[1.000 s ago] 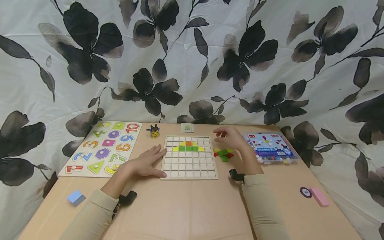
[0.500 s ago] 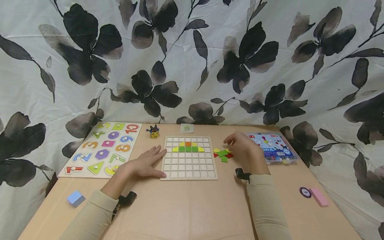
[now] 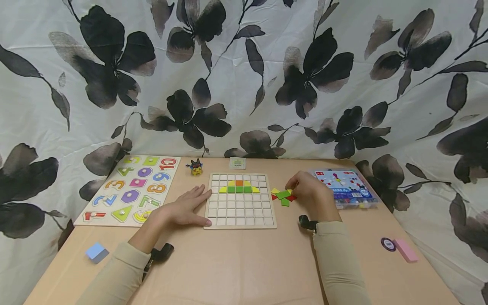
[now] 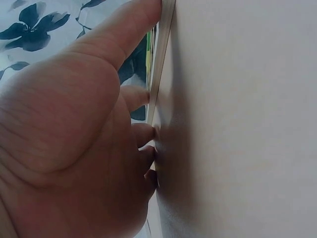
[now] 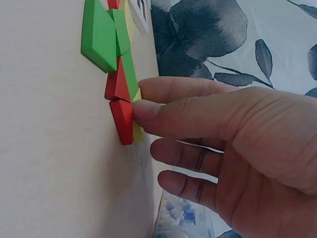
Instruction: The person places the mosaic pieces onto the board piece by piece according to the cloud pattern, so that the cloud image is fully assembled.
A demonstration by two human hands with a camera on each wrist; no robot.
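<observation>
My left hand lies with extended fingers at the left side of a white gridded board. Its thumb touches the board's wooden edge in the left wrist view. Green, yellow and orange pieces form a stepped shape in the upper rows. Right of the board, my right hand is at a small pile of green, red and yellow blocks. In the right wrist view, its thumb and index finger pinch a yellow block beside a red block; the other fingers are loosely bent.
A number-and-shape puzzle board lies left. A small figurine and a pattern card stand at the back. A clear-sided box is right. Nearer are a blue block, a round black disc and a pink block.
My right hand has moved right from beside the board's upper corner, then lowered slightly onto the right end of the block pile. The left hand and the board have stayed in place.
</observation>
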